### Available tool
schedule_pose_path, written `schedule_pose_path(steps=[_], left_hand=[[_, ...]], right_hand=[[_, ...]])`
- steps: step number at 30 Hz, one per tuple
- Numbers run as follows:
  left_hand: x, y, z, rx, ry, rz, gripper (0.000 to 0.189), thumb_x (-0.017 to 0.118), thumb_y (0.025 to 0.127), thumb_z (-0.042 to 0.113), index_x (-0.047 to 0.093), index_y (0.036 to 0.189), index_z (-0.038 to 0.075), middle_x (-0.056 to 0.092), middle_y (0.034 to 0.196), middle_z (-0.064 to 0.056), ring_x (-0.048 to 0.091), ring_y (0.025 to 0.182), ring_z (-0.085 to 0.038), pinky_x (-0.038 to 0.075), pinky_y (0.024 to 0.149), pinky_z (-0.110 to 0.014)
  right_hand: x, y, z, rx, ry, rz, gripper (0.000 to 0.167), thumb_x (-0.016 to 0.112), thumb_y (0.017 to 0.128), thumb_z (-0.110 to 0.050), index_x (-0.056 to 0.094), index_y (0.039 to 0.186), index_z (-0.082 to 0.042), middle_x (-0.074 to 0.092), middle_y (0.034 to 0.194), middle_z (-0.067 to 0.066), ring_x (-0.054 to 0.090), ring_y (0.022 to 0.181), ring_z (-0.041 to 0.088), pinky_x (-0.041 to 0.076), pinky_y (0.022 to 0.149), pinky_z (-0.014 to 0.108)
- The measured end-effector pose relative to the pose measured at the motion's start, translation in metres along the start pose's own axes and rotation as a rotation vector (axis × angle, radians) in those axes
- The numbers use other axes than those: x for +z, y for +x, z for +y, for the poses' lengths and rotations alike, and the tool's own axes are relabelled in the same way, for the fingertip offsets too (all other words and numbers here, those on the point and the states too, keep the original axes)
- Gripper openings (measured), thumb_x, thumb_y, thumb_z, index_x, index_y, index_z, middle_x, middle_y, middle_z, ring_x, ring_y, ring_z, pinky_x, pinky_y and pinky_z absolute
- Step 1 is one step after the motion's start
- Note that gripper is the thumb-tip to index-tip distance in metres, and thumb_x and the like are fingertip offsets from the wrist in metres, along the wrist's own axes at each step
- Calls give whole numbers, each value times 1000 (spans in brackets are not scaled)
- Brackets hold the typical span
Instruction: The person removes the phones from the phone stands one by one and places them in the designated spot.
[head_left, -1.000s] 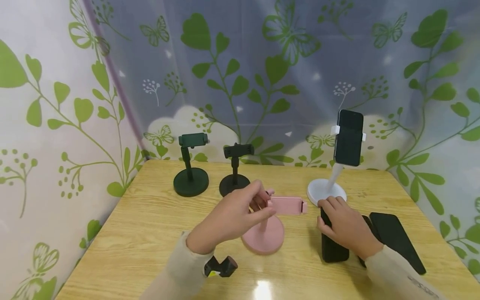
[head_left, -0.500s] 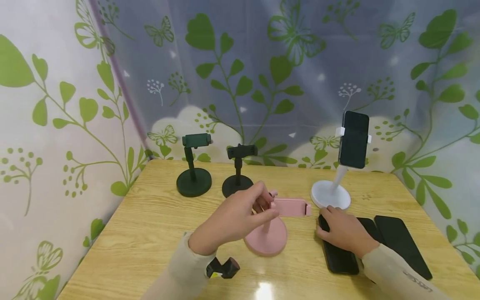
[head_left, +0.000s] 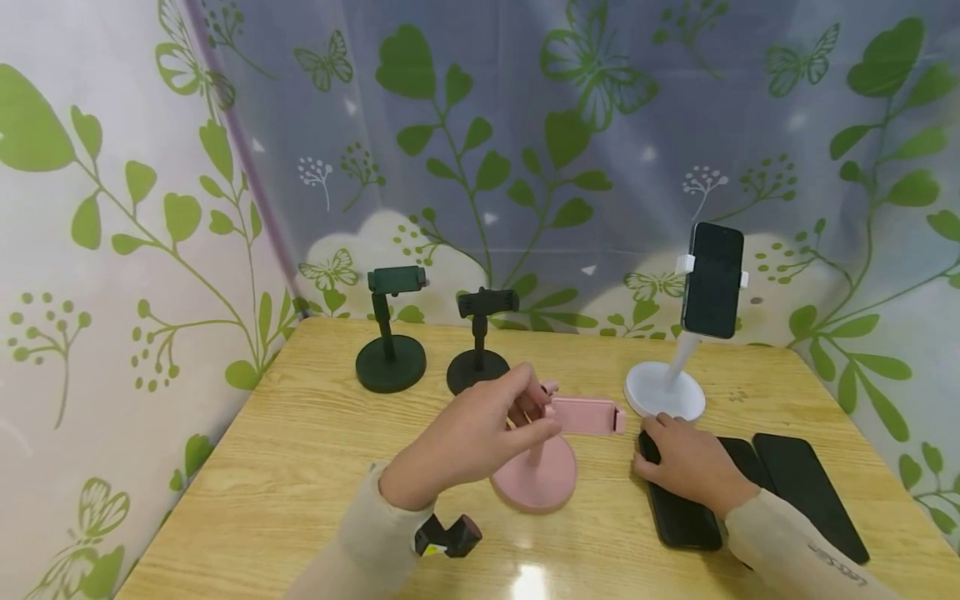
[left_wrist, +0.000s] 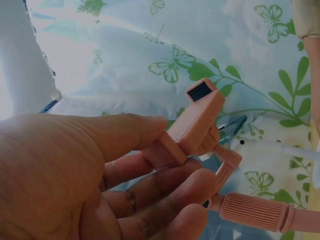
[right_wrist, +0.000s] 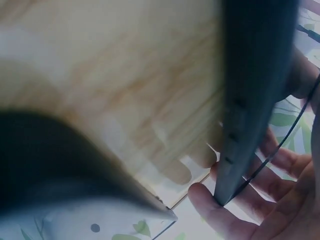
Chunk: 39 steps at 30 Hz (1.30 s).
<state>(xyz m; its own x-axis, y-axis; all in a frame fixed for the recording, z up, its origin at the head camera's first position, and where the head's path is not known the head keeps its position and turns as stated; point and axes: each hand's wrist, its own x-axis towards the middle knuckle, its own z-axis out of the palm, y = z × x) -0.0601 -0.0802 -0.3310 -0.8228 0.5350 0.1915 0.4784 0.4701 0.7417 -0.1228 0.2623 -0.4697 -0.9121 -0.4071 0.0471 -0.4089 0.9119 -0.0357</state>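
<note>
My left hand pinches the left end of the clamp on a pink phone stand, which stands upright on its round base. In the left wrist view, thumb and fingers hold one end piece of the pink clamp, and no phone sits in it. Further right, my right hand grips the upper part of a black smartphone lying on the table. The right wrist view shows the phone's side edge with buttons, between the thumb and fingers.
Two more dark phones lie at the right, one partly hidden by my right hand. Behind them a white stand holds a phone upright. A dark green stand and a black stand stand at the back left.
The black phone under my right hand has turned from a more edge-on pose to lying flatter, its lower end shifting right. My left hand keeps its hold on the pink stand.
</note>
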Motion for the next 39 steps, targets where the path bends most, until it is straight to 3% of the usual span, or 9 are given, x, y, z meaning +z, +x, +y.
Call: schedule_pose_path(steps=[24,30,34,39], left_hand=[[0,-2,0,14,20,-7,15,65,103,38,55,104,27,65,93,16,62,83,-3,52,71,-27],[-3,-1,0,16,25,0,15,65,103,38,56,104,27,65,93,15,62,83,-2,52,71,-27],[-3,-1,-1,16,4,-7,15,66,103,37,56,106,25,65,94,15,62,83,-2,52,74,-26],[-1,2,-5,23,-26,-23,16,68,102,37,58,106,25,65,95,14,63,84,-2,53,76,-25]], right_hand=[[-6,-9,-3,-82,24,9,22,76,93,-26,67,105,-9,52,85,2,44,66,13,40,57,33],[-15,-2,-4,-109,-2,42,21,76,93,-25,68,104,-9,55,86,2,48,69,14,43,57,34],[-39,4,-14,-101,48,185,13,73,95,-20,72,103,-10,62,91,1,57,75,16,48,59,35],[-90,1,-46,-106,203,548,8,69,94,-11,73,101,-13,68,96,-1,65,84,17,55,70,37]])
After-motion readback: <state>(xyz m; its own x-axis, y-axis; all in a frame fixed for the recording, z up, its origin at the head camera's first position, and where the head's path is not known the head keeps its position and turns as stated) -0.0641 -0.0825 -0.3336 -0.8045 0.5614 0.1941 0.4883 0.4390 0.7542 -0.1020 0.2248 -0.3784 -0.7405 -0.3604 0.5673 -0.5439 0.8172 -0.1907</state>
